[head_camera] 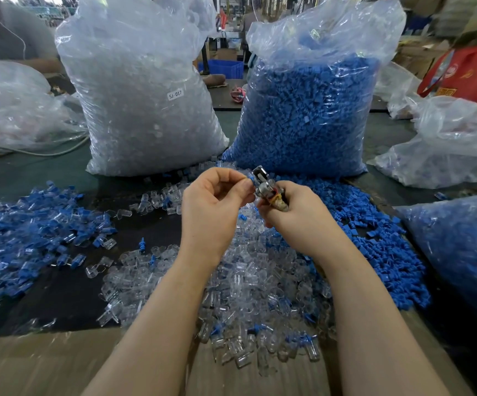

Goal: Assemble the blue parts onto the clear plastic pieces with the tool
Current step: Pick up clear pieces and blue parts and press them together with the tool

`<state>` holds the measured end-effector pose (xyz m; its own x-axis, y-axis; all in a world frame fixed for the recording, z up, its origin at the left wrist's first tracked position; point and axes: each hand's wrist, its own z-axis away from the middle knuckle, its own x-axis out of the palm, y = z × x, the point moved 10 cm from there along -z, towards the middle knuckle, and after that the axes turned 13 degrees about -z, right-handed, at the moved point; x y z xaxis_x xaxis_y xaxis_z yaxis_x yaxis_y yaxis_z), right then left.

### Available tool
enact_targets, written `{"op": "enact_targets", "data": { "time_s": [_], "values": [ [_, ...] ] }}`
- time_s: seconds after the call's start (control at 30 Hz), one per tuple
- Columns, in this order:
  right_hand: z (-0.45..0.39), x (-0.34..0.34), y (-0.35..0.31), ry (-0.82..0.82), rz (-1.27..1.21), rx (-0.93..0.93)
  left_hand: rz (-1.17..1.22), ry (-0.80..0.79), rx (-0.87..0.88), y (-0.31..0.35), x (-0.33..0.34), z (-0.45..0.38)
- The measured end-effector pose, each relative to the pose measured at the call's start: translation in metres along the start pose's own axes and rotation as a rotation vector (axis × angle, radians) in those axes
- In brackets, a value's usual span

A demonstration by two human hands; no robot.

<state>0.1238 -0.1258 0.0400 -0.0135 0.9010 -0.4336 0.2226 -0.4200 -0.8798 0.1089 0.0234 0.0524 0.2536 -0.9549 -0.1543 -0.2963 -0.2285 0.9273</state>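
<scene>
Here the left hand (217,201) pinches a small blue plastic part (250,177) against the metal hand tool (266,185) gripped by the right hand (297,215) (above the table's clear pieces (246,281)), so seat it squarely before pressing.

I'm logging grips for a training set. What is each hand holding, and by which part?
The right hand grips the metal tool around its lower handle. The left hand pinches a small blue part at the tool's head; which end cannot be told.
</scene>
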Motion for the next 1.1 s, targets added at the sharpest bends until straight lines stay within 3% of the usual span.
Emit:
{"op": "enact_targets", "data": {
  "time_s": [0.47, 0.63, 0.83, 1.1],
  "values": [
    [0.001, 0.002, -0.008, 0.001, 0.067, -0.071, 0.075, -0.034, -0.021, -0.001, 0.003, 0.0],
    [-0.001, 0.004, 0.001, -0.005, 0.143, -0.032, 0.15, -0.054, -0.208, -0.024, 0.001, -0.002],
    [-0.002, -0.024, 0.035, 0.119, 0.349, 0.2, 0.714, 0.364, -0.622, -0.081, -0.065, -0.005],
    [0.016, -0.05, 0.068, 0.205, 0.525, 0.497, 1.101, 0.918, -0.685, -0.128, -0.156, 0.021]
  ]
}}
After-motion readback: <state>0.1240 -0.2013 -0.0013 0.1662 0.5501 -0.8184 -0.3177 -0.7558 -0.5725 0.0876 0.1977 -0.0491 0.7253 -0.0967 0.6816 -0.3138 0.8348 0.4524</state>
